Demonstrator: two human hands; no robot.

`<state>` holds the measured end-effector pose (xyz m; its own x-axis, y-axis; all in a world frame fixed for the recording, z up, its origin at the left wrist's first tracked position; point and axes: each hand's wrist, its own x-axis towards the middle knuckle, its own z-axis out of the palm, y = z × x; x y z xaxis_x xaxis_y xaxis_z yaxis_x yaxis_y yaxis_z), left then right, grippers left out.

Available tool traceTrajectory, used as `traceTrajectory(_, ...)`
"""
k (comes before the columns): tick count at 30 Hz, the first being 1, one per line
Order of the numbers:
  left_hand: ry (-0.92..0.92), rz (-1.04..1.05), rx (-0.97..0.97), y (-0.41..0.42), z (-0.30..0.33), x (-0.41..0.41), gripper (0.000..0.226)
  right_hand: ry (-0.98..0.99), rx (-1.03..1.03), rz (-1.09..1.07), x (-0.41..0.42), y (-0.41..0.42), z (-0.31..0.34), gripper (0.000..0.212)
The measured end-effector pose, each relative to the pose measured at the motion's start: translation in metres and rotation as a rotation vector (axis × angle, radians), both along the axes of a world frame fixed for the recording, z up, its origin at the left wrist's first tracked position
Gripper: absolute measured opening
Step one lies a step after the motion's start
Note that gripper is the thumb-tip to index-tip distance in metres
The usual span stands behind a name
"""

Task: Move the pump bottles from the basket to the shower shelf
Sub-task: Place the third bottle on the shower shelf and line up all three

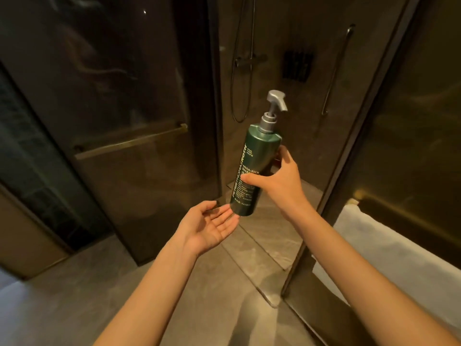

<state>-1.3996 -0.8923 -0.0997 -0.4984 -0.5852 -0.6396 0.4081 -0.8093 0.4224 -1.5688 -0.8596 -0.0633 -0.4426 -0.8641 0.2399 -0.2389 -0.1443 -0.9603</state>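
Right hand (279, 181) grips green shampoo pump bottle (254, 168) mid-body, tilted toward 1 o'clock; left hand (209, 226) open, palm up, just under bottle base.

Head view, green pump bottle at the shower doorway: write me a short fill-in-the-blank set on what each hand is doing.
1. The green pump bottle is gripped around its middle by the ______ hand.
2. The left hand is open, palm up, near the bottle's ______ end.
3. The bottle's pump head is ______ in colour.
4. A white towel lies at the ______ side of the view.

Missing words: right; bottom; silver; right
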Motion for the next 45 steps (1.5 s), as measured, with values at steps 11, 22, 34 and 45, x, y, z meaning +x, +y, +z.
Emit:
traceTrajectory(11,0.002,0.081,0.015,-0.183,0.012,-0.079,0.032,-0.003,0.004,0.039,-0.073,-0.201,0.008,0.081)
traceTrajectory(22,-0.030,-0.193,-0.023,-0.393,0.003,-0.178,0.027,-0.019,-0.011,-0.213,-0.158,-0.372,0.004,0.072)
traceTrajectory(34,-0.018,-0.323,0.075,-0.553,-0.027,-0.318,0.025,-0.087,0.043,-0.361,-0.296,-0.522,-0.027,0.060)
traceTrajectory(45,0.036,-0.090,-0.035,-0.708,0.022,-0.458,0.033,0.084,0.009,-0.159,-0.444,-0.710,0.030,0.071)
